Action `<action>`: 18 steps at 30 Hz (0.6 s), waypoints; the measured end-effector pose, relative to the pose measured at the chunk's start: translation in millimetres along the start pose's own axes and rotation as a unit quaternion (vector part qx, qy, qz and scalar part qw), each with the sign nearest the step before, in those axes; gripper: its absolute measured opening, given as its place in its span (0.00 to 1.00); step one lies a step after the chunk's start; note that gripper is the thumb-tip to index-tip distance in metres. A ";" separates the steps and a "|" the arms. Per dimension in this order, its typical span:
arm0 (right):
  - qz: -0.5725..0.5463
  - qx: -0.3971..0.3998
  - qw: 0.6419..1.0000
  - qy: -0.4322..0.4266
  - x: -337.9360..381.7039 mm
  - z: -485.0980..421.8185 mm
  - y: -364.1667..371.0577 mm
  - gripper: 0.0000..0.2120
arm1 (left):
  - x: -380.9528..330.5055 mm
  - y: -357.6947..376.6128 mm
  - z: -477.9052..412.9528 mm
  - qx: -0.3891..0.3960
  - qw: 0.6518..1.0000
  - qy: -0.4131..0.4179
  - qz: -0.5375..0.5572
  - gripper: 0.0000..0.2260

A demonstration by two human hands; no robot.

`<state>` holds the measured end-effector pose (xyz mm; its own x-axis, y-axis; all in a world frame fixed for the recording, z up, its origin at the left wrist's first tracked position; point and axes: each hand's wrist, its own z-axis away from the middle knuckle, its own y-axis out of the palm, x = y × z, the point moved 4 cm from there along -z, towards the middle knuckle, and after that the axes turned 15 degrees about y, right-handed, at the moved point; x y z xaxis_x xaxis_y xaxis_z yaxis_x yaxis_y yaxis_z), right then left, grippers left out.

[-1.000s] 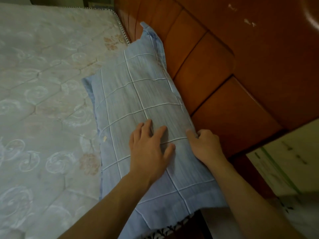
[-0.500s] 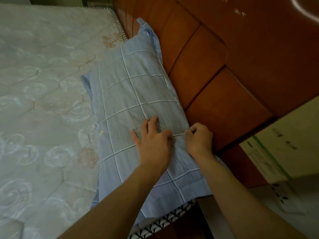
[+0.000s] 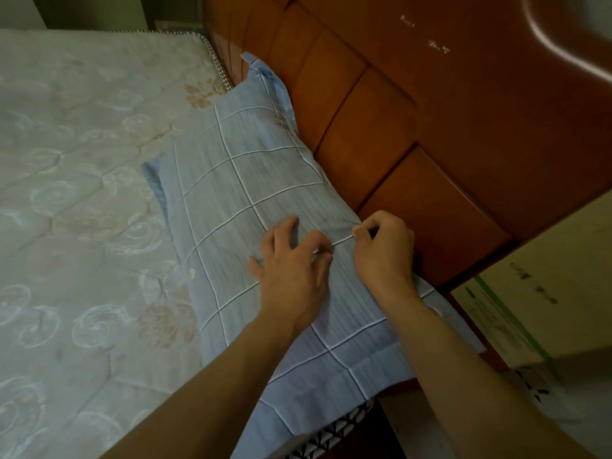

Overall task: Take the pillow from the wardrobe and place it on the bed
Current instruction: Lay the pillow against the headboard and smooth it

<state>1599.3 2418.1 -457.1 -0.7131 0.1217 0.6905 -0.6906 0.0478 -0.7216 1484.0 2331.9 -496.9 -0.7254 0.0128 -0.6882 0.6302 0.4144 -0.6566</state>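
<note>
One blue checked pillow is lain on the bed; it is pressed by the left hand, fingers spread, and pinched by the right hand.

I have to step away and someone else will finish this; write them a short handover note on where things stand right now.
Left hand: resting on the pillow, fingers curled into the cloth, no clear grip.
Right hand: pinching the cover at the pillow's edge beside the headboard.
The blue grid-patterned fabric pillow lies flat on the pale floral quilted mattress, its long side against the reddish-brown wooden headboard.
Done: pillow is on the bed.
Left: probably just smooth the cover, then let go.
</note>
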 end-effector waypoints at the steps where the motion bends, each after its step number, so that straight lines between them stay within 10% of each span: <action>1: 0.009 0.003 1.000 0.000 -1.3 1.5 2.7 0.09 | 3.1 1.7 1.6 0.004 1.000 -0.002 0.004 0.05; 7: 0.017 0.043 0.999 0.013 -6.3 2.7 9.8 0.01 | 12.8 7.3 6.0 0.030 1.000 0.000 -0.002 0.20; 12: 0.015 0.129 0.991 -0.031 11.8 1.3 20.9 0.25 | 12.8 -8.4 3.4 0.001 1.000 -0.019 -0.010 0.29; 18: 0.171 0.185 0.966 -0.067 -2.2 7.6 52.1 0.30 | 32.6 -5.4 -4.4 0.084 0.991 -0.068 -0.081 0.29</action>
<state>1564.0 2412.8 -495.9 -0.8988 -0.0630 0.4338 -0.3910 -0.3321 -0.8584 1455.7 2334.1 -514.4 -0.7842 -0.1684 -0.5972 0.5538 0.2440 -0.7961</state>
